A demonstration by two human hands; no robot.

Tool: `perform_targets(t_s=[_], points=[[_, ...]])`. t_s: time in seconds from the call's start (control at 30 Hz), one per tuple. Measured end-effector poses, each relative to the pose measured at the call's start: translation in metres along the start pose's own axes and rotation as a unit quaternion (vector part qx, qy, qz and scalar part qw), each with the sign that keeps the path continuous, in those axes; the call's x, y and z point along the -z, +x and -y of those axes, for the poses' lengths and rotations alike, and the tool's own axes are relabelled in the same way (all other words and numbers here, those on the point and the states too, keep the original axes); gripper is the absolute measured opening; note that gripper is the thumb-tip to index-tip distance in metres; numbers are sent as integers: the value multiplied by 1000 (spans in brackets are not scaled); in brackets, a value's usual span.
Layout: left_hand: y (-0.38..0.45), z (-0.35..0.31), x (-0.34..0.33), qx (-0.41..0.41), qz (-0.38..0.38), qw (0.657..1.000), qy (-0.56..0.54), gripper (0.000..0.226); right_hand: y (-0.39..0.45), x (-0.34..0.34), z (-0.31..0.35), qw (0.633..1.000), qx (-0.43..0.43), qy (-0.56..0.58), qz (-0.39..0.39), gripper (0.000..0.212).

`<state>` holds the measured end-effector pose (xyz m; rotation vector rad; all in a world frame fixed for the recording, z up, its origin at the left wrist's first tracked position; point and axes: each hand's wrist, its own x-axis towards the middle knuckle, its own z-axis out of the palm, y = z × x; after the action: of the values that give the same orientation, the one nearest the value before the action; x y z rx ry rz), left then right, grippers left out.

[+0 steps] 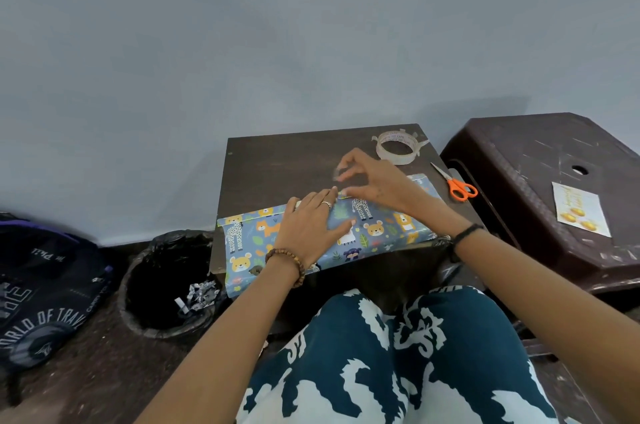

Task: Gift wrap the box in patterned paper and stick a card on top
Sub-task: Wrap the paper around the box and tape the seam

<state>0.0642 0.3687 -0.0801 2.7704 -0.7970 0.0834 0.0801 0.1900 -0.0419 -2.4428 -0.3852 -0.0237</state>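
At frame centre, paper (367, 228) is being pressed flat over the box by the left hand (308, 226); something unclear, maybe tape, is being pinched by the right hand (372, 181). The card (580, 209), at right, is waiting unstuck.

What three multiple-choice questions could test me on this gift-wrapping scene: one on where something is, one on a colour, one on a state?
1. Where is the card?
A. On the wrapped box
B. On the dark stool to the right
C. In the bin

2. What colour are the scissors' handles?
A. Orange
B. Green
C. Black

3. What is the left hand doing?
A. Cutting tape
B. Lifting the box
C. Pressing flat on the patterned paper

Answers:
1. B, the card lies on the stool, apart from the box.
2. A, the handles are bright orange.
3. C, its straight fingers lie on the paper beside the seam.
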Motion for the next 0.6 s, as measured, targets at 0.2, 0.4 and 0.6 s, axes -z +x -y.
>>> perform_targets(t_s=[0.2,0.4,0.6], points=[[-11,-9,3,32,13,999,-10,76,-2,-5,7,999,3,-1,39,46],[-47,-20,3,-35,32,998,48,91,-7,-14,9,975,110,-195,-8,42],[-42,-22,15,-77,87,982,147,62,-10,-10,11,926,205,-314,-48,31]])
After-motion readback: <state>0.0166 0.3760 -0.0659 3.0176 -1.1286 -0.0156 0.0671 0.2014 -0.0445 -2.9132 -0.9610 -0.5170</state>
